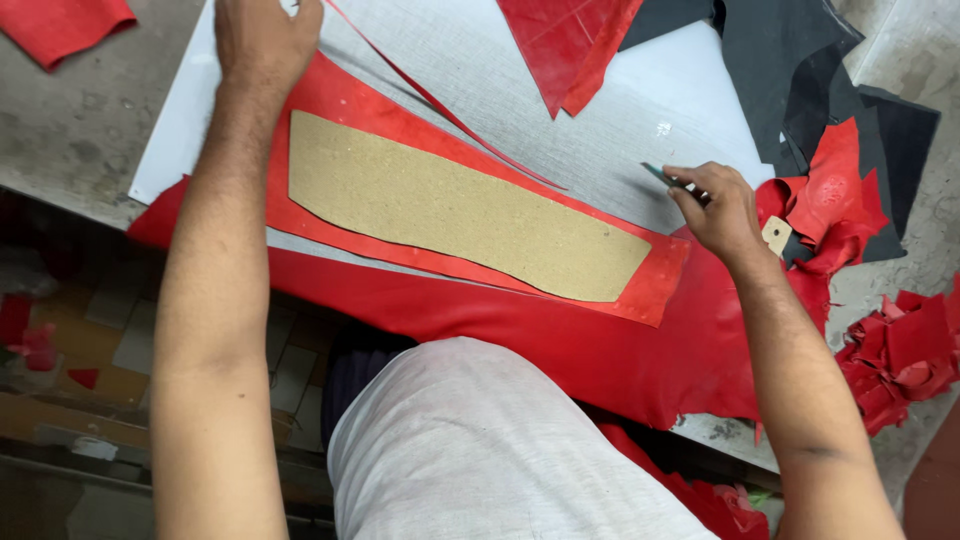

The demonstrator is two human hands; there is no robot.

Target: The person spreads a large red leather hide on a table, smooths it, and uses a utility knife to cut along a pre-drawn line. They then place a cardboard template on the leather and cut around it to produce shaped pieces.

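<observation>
A long tan cardboard pattern (460, 205) lies on a sheet of red leather (540, 335) spread over a white cutting board (620, 110). My left hand (262, 38) is at the top of the view, resting near the far end of the red leather with fingers out of frame. My right hand (718, 205) is closed around a small dark-bladed knife (660, 176), its tip over the board just past the pattern's right end. A thin red strip (440, 105) lies loose across the board.
Black leather pieces (800, 70) are heaped at the top right. Red leather scraps (900, 355) lie at the right edge, with another red piece (570, 45) at top centre. The grey bench (70, 120) shows at left.
</observation>
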